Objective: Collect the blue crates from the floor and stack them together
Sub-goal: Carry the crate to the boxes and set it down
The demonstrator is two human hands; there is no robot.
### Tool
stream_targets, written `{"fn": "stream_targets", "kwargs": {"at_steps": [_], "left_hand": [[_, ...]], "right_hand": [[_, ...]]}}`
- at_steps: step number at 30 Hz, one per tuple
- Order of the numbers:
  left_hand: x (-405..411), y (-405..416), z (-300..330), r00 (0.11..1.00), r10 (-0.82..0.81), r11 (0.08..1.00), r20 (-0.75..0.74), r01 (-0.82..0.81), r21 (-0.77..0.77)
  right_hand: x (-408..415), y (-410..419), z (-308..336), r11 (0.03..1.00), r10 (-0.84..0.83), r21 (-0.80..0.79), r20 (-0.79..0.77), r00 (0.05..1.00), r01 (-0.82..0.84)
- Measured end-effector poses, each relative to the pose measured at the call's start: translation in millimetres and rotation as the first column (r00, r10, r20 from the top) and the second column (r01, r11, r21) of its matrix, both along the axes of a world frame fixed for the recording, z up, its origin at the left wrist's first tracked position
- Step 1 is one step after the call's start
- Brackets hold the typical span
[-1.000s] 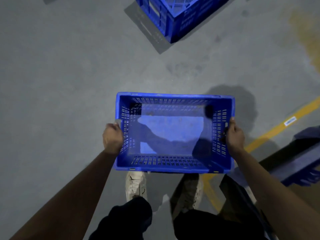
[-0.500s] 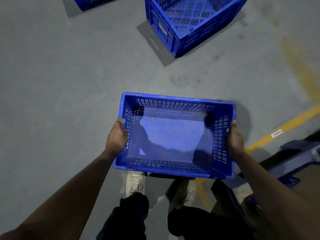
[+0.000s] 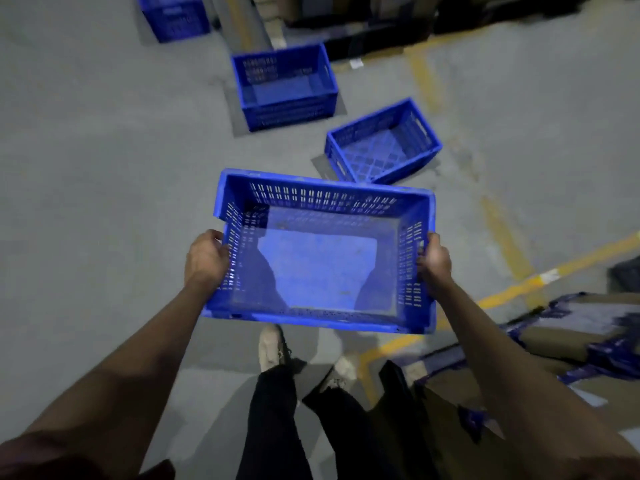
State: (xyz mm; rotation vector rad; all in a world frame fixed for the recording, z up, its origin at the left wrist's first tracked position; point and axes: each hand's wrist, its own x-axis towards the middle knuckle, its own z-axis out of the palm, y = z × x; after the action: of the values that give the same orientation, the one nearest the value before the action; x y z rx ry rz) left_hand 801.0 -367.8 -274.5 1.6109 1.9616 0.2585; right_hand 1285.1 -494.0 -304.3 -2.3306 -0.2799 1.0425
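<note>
**Crate in hand, more on the floor**

Empty blue crate [image 3: 318, 251] carried at waist height above the floor [image 3: 86, 168]. Left hand [image 3: 205, 259] and right hand [image 3: 434, 259] each clamp a short end wall, grip closed on the rim. Stiff slotted plastic, likely light; end rims suit holding. Three crates ahead: nearest crate [image 3: 382, 143], middle crate [image 3: 285, 86], far crate [image 3: 173, 15].

Four blue crates are in sight: one carried crate [image 3: 322, 251] held off the floor, a lattice-bottomed crate [image 3: 382, 143] just beyond it, a slotted crate [image 3: 285, 86] farther on, and a far crate [image 3: 173, 15] at the top edge. Two hands, two shoes, two yellow floor lines crossing.
</note>
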Motion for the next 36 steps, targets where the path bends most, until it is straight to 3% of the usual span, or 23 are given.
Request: {"fn": "stream_targets", "kwargs": {"at_steps": [5,16,27,36], "left_hand": [[-80.6,-15.4,88.7,0.996,0.088,0.994,-0.003,-0.088,0.063],[-271.7,3.8,164.0,0.974,0.225,0.967,0.003,-0.223,0.123],[-417.6,72.2,183.9,0.936,0.353,0.92,-0.021,-0.342,0.19],[-540.1,183.7,174.4,0.887,0.461,0.877,-0.039,-0.448,0.172]], "right_hand": [[-84.8,41.6,107.6,0.995,0.062,0.077,0.014,0.998,-0.063],[-286.9,115.1,203.0,0.923,0.332,0.137,0.185,0.925,-0.359],[-434.2,245.4,239.1,0.827,0.479,0.162,0.299,0.826,-0.538],[-566.4,406.9,222.4,0.807,0.53,0.155,0.234,0.815,-0.569]]}}
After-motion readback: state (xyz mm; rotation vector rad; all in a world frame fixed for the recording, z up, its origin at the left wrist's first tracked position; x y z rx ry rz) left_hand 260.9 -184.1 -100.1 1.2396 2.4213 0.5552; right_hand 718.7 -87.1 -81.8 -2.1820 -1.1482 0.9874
